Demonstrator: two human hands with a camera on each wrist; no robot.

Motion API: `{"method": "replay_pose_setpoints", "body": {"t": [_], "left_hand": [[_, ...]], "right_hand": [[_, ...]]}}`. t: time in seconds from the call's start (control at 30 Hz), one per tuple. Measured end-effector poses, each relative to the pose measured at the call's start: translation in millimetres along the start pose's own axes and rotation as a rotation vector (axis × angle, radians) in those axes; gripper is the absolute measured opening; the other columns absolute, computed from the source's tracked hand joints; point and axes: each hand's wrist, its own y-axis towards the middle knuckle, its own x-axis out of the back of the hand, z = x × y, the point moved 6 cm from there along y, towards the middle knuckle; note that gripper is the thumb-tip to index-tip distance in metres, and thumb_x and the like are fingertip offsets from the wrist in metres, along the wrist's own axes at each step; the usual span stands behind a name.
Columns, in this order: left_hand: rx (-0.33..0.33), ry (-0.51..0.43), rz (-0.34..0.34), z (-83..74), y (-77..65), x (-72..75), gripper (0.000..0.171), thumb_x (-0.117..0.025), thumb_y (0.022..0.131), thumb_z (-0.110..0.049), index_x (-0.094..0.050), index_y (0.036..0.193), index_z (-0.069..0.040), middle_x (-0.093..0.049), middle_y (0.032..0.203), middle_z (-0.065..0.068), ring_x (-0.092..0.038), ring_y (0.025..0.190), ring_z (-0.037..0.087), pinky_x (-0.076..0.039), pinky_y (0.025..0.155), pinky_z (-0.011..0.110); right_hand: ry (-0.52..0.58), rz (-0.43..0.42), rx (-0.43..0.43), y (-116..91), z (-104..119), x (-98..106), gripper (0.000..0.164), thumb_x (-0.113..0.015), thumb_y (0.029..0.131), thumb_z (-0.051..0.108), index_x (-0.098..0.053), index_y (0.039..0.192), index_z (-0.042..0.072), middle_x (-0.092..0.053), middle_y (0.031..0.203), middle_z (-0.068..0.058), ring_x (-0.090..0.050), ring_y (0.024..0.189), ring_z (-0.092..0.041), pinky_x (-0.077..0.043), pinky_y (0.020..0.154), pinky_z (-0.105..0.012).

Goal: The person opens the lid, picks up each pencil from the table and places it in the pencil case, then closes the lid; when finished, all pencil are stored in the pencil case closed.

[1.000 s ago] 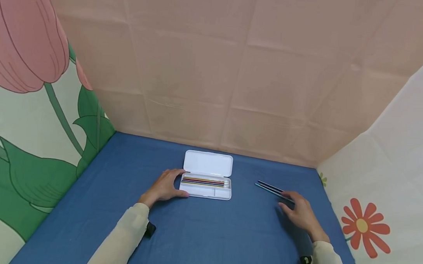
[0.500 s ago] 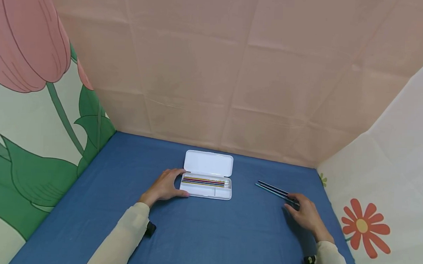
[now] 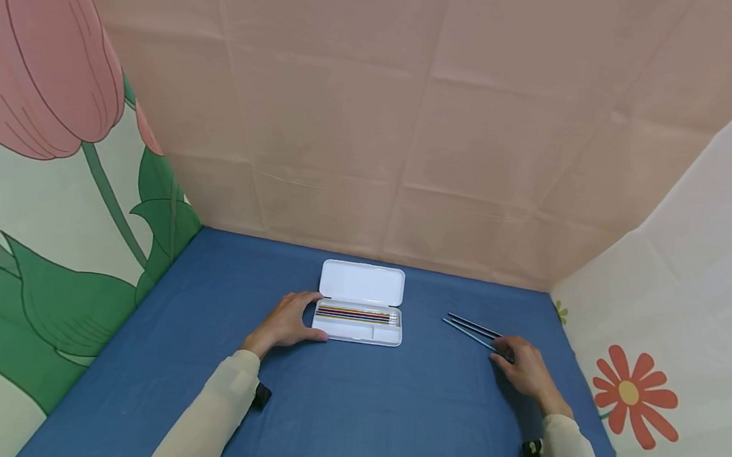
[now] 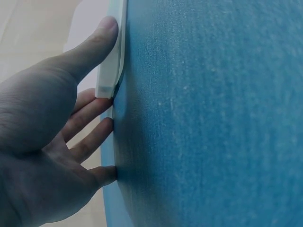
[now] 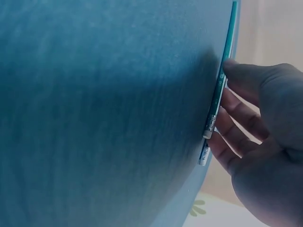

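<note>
A white pencil case (image 3: 361, 283) lies on the blue cloth with its lid folded back. Several striped pencils (image 3: 352, 314) lie side by side in its rear compartment. My left hand (image 3: 285, 321) grips the case's left end, thumb at the front edge and index finger at the back. Off to the right, my right hand (image 3: 526, 368) holds the near ends of a green pencil (image 5: 219, 87) and dark pencils (image 3: 475, 326) between thumb and fingers. In the right wrist view, two white eraser ends show below the thumb. How many dark pencils there are is hard to tell.
Blue cloth (image 3: 360, 403) covers the table under both hands. A beige sheet (image 3: 369, 134) stands behind it. Side panels rise at the left, with a tulip print (image 3: 50, 76), and at the right, with a red flower (image 3: 628, 394).
My right hand has shifted slightly right along the pencils, then a touch back left. The green pencil now splays apart from the dark ones. My left hand keeps its hold on the case.
</note>
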Motion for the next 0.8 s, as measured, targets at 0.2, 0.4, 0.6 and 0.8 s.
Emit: {"method": "replay_pose_setpoints", "body": {"t": [0.2,0.4,0.6,0.8], "left_hand": [[-0.003,0.0,0.008,0.1,1.5,-1.6,0.098,-0.101,0.085,-0.045,-0.055,0.165,-0.01,-0.054,0.172,0.021,-0.049,0.158,0.048,-0.043,0.129,0.071],[-0.021,-0.005,-0.001,0.7,1.9,-0.6,0.097,-0.101,0.086,-0.043,-0.056,0.165,-0.009,-0.055,0.171,0.021,-0.049,0.159,0.048,-0.043,0.129,0.07],[-0.026,-0.006,-0.006,0.9,1.0,0.3,0.097,-0.101,0.085,-0.044,-0.056,0.164,-0.009,-0.056,0.171,0.021,-0.049,0.158,0.048,-0.044,0.129,0.07],[-0.021,-0.006,-0.009,1.5,0.6,-0.6,0.097,-0.101,0.085,-0.044,-0.056,0.164,-0.009,-0.056,0.171,0.021,-0.049,0.158,0.047,-0.044,0.128,0.07]], "right_hand": [[-0.016,0.01,0.008,0.6,-0.5,-2.3,0.013,-0.083,0.099,0.003,-0.082,0.112,0.004,-0.072,0.095,-0.004,-0.057,0.082,-0.012,-0.049,0.071,-0.034],[-0.007,0.023,-0.012,0.5,-1.6,-5.7,0.009,-0.08,0.101,-0.001,-0.082,0.109,0.005,-0.071,0.093,-0.003,-0.055,0.078,-0.01,-0.048,0.067,-0.03],[0.0,0.024,-0.013,-0.2,3.6,-4.7,0.008,-0.078,0.103,0.0,-0.081,0.109,0.004,-0.07,0.094,-0.004,-0.055,0.078,-0.011,-0.048,0.067,-0.03],[-0.013,-0.035,0.05,3.5,20.7,3.0,0.008,-0.08,0.102,0.0,-0.082,0.107,0.006,-0.074,0.096,-0.003,-0.06,0.083,-0.011,-0.052,0.07,-0.033]]}}
